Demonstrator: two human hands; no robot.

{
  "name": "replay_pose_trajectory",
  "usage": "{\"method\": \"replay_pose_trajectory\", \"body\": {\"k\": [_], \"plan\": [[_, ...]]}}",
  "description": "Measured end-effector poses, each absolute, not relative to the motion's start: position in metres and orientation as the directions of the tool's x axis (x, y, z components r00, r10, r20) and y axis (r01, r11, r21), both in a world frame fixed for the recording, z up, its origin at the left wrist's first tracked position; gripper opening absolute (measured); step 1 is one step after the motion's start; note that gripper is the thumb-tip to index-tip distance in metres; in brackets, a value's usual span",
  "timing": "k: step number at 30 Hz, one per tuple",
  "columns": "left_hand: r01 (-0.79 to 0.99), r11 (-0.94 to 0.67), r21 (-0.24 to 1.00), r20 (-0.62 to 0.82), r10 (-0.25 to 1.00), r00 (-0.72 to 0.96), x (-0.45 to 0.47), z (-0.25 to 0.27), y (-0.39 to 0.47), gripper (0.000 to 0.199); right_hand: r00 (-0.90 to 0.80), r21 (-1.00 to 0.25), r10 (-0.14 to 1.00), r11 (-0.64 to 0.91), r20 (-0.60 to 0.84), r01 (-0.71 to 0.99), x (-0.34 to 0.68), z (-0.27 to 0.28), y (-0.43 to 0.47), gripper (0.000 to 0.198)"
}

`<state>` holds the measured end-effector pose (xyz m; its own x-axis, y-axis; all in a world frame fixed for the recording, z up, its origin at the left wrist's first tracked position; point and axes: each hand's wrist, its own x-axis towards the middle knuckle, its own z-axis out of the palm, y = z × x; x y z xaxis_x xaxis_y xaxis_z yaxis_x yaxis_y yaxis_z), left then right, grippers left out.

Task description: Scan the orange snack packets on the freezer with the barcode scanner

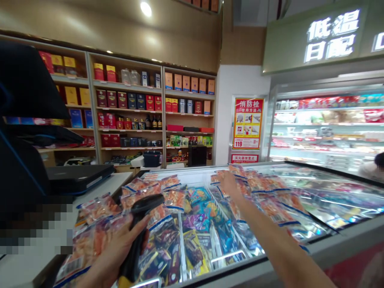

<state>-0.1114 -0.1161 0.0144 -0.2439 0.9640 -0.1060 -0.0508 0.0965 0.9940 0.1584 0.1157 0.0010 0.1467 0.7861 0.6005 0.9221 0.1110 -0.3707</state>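
Observation:
My left hand (117, 247) is closed around the handle of a black barcode scanner (146, 203) with yellow at the base of its grip. Its head points away from me over the open freezer. My right hand (227, 181) is stretched out to the far side, at a group of clear packets of orange-pink food with blue edges. Its fingers blend into those packets, so their grip is unclear. Similar packets (271, 209) lie on the glass to the right. More of them, such as one packet (97, 208), are spread at the left.
The chest freezer (327, 236) holds colourful bagged goods (196, 222) in wire-divided sections. A counter (39, 240) with a dark screen and machine stands at my left. Behind are shelves of boxed goods (129, 100) and a lit refrigerated case (327, 128). A person (373, 168) is at the right edge.

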Motion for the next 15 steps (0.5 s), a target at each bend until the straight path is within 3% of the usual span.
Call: {"method": "replay_pose_trajectory", "body": {"k": [3, 8, 11, 15], "plan": [[-0.081, 0.087, 0.993, -0.103, 0.97, -0.221, -0.095, 0.02, -0.12, 0.031, 0.176, -0.36, 0.807, 0.049, 0.563, 0.932, 0.215, -0.002, 0.1, 0.038], [-0.085, 0.121, 0.989, -0.133, 0.979, -0.153, -0.08, 0.019, -0.122, 0.031, 0.173, -0.311, 0.906, -0.049, 0.386, 0.949, 0.267, -0.009, 0.068, 0.036], [-0.057, 0.113, 0.992, -0.121, 0.98, -0.157, -0.076, 0.016, -0.125, 0.032, 0.09, -0.238, 0.951, -0.018, 0.295, 0.971, 0.274, -0.017, 0.053, 0.043], [-0.08, 0.118, 0.99, -0.13, 0.976, -0.173, -0.077, 0.012, -0.132, 0.031, 0.124, -0.299, 0.963, -0.049, 0.239, 0.953, 0.274, -0.03, 0.045, 0.058]]}}
